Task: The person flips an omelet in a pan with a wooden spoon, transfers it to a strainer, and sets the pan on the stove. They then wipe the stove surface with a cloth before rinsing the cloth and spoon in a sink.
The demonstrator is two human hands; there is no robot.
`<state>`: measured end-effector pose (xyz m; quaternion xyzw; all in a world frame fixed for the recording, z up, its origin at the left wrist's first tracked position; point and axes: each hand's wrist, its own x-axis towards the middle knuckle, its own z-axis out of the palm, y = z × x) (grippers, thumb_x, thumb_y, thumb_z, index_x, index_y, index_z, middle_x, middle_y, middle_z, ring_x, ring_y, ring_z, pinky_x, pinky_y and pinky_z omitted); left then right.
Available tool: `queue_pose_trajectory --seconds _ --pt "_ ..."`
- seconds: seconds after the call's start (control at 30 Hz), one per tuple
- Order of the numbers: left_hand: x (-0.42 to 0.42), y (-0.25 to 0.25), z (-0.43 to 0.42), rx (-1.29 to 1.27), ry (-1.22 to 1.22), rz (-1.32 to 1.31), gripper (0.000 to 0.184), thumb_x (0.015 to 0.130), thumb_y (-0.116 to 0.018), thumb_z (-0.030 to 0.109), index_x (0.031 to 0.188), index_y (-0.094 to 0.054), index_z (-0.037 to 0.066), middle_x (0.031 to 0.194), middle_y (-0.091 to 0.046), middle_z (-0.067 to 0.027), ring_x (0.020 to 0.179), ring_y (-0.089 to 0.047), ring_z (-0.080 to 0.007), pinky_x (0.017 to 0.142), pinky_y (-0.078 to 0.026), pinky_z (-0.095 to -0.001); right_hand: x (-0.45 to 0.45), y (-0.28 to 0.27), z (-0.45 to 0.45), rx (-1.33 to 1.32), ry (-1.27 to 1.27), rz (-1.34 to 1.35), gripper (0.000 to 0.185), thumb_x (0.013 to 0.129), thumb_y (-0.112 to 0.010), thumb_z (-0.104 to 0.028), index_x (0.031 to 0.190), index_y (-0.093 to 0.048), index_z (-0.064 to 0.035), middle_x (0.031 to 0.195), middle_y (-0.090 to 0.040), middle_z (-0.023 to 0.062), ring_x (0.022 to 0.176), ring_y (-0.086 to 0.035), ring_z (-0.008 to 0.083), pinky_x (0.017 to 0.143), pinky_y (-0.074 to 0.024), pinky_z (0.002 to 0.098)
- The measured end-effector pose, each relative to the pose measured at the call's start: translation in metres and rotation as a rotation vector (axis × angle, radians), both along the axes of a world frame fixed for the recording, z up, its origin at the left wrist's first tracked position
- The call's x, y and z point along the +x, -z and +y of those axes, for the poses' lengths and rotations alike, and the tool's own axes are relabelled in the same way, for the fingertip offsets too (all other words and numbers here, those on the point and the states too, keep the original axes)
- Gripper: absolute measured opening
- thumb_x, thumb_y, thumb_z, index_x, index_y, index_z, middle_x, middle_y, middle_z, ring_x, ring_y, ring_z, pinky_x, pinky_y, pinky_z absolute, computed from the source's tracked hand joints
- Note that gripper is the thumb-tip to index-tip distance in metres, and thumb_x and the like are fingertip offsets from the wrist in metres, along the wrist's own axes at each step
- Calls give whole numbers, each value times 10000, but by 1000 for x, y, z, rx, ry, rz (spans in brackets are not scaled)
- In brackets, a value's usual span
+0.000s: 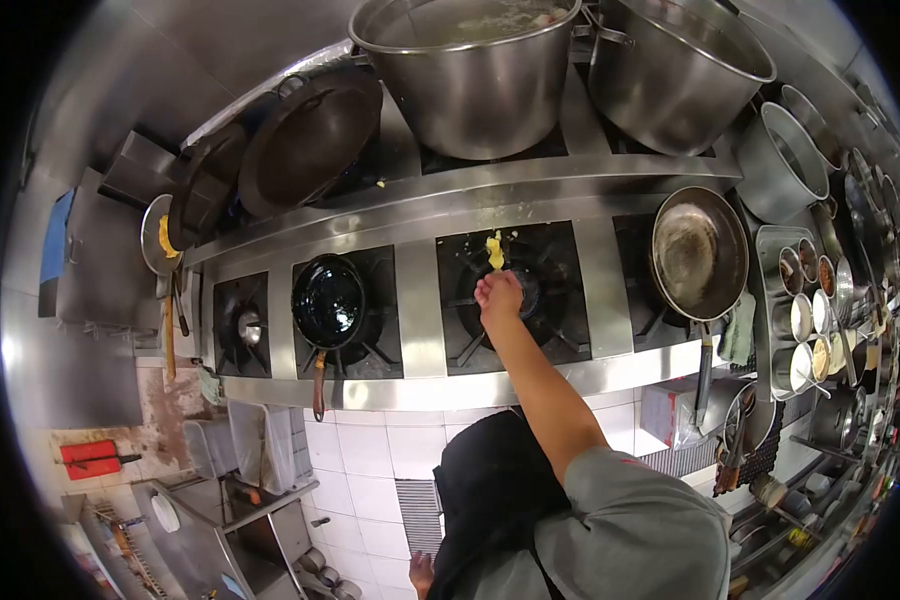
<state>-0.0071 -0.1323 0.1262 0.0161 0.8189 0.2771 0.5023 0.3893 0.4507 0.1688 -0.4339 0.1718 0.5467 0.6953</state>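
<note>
My right hand (500,298) reaches over the third burner (560,310) on the front row, fingers closed. At its fingertips is a yellow scrap of food (495,252), egg-like, which looks pinched at its near end. Small pale crumbs lie around it on the black burner plate. My left hand (422,573) hangs low beside the black apron (485,480), partly cut off by the frame edge. Its visible fingers look loosely apart, and no object shows in them.
A shiny black pan (330,300) rests on the burner to the left, a worn frying pan (698,255) on the right. Two big stockpots (470,90) and dark woks (310,140) stand behind. Small seasoning containers (802,318) sit in a tray at right.
</note>
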Motion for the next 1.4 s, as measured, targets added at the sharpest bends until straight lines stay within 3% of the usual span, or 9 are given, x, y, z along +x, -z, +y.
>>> queue_pose_trajectory --seconds 0.47,0.6,0.73,0.8,0.87,1.0,1.13,1.23,1.4 --pt "-3 16 -38 -77 370 267 360 759 -629 135 1087 -537 18 963 -613 -107 895 -576 -199 764 -470 -305 8 9 38 -211 -56 105 249 804 -527 -154 1039 -452 -183 621 -410 16 434 -373 133 377 -313 291" --pt "5 15 -36 -92 415 276 358 751 -632 139 1077 -542 21 963 -612 -107 909 -572 -209 778 -466 -316 6 91 74 -568 -390 -611 391 794 -500 -368 928 -607 -16 965 -624 170 926 -606 294 788 -477 392" --pt "4 16 -44 -95 490 287 356 742 -634 142 1067 -547 25 963 -611 -107 924 -568 -219 791 -462 -327 13 107 88 -425 -713 -995 396 818 -463 -343 949 -612 0 961 -625 174 941 -595 313 803 -477 374" --pt "2 15 -50 -86 567 313 355 738 -635 144 1062 -549 27 963 -611 -107 931 -566 -225 798 -460 -332 14 90 106 -474 -704 -1907 226 757 -604 -254 760 -594 -29 628 -559 88 561 -541 206 475 -405 375" --pt "-3 17 -54 -61 752 384 354 734 -637 145 1058 -551 29 963 -611 -107 939 -565 -230 804 -458 -337 10 54 136 -173 -478 -1269 317 779 -573 -331 725 -595 -20 621 -550 105 603 -557 204 524 -423 371" --pt "-7 0 -22 250 1461 729 304 713 -625 199 972 -577 48 975 -588 -136 1020 -521 -277 863 -421 -374 24 -35 134 -222 -547 -1419 362 807 -515 -365 711 -596 -25 619 -535 106 617 -523 219 568 -416 378" --pt "30 -28 3 -80 344 356 393 805 -567 340 1072 -568 51 792 -660 -82 750 -640 -206 695 -496 -316 29 -87 93 202 -509 -943 341 857 -446 -332 970 -607 -54 868 -600 80 769 -548 182 705 -434 336" --pt "52 -56 35 -84 354 488 430 777 -616 330 1118 -556 75 1017 -630 -118 965 -596 -245 835 -463 -329 38 -120 70 311 -526 -858 404 876 -449 -269 1201 -477 -31 1203 -511 126 1099 -498 259 948 -377 414" --pt "55 -32 28 -55 130 400 434 776 -605 328 1136 -549 92 1050 -618 -116 991 -582 -241 855 -453 -328 4 -183 14 614 -592 -659 380 900 -439 -258 1218 -431 -49 1270 -451 135 1054 -513 290 875 -407 406"
